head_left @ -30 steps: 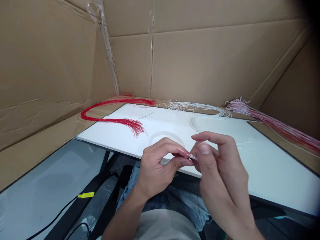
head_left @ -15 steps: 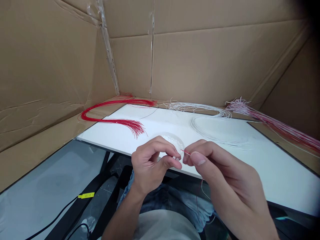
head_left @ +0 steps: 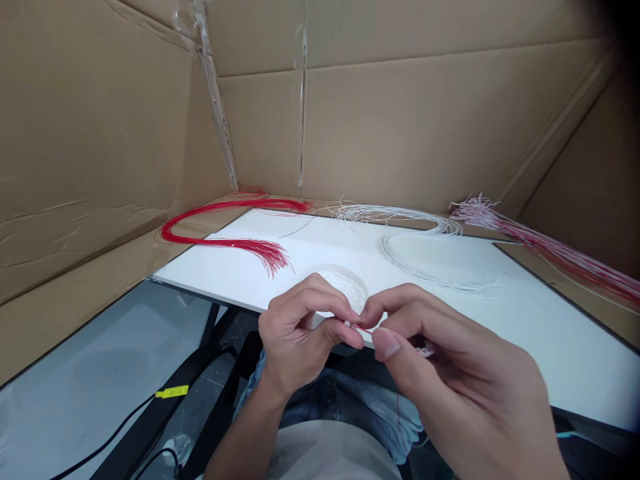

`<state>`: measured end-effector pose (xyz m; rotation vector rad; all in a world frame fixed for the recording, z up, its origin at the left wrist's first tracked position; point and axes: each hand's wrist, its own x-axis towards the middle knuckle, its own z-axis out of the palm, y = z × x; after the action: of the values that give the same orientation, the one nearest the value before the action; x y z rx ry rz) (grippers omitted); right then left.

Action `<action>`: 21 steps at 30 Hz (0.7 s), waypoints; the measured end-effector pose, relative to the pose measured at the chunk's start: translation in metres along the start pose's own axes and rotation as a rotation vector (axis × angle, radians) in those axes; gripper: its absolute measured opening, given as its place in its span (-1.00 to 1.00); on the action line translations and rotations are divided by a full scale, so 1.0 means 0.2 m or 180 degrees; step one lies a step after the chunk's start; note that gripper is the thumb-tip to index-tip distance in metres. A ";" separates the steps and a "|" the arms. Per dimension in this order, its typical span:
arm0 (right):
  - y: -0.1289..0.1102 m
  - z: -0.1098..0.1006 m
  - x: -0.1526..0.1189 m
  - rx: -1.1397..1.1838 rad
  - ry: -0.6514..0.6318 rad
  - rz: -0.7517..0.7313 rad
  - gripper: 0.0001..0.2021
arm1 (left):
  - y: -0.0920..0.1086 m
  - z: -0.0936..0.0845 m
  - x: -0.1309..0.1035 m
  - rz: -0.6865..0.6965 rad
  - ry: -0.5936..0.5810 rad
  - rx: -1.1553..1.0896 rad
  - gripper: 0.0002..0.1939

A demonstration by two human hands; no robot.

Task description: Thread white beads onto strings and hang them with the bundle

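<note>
My left hand (head_left: 310,327) is closed in a pinch on a small white plastic piece (head_left: 347,324), held between thumb and index finger; its exact kind is too small to make out. Closed on a thin red wire (head_left: 364,330), my right hand (head_left: 450,360) faces it from the right. The wire's end reaches the white piece at my left fingertips; whether it sits inside is hidden. Something small and whitish-pink (head_left: 426,349) shows at the right palm, partly covered. Behind both hands stands a round white dish (head_left: 364,283) with many small white pieces (head_left: 345,285).
A bundle of red wires (head_left: 173,230) curves over the left of the white tabletop (head_left: 310,233). White wires (head_left: 400,213) lie at the back, and a mixed red and white bundle (head_left: 550,250) lies at the right. Cardboard walls (head_left: 400,120) enclose the table.
My right hand has moved slightly down, and its index finger now meets my left fingertips. The red wire's end has come from apart to the white piece.
</note>
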<state>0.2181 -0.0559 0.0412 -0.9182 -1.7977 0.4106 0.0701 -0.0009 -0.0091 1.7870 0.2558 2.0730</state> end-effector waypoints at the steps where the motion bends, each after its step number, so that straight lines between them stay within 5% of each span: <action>1: 0.00 0.00 0.00 0.0002 0.0004 -0.0005 -0.75 | 0.00 0.00 0.00 0.0008 -0.0004 0.0003 -0.77; 21: 0.01 0.00 0.01 0.0015 -0.0108 -0.0151 -0.76 | 0.00 0.00 0.00 0.0032 -0.0081 0.0029 -0.77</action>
<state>0.2182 -0.0540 0.0410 -0.8681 -1.8452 0.4023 0.0695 -0.0011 -0.0081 1.8224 0.2501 2.0580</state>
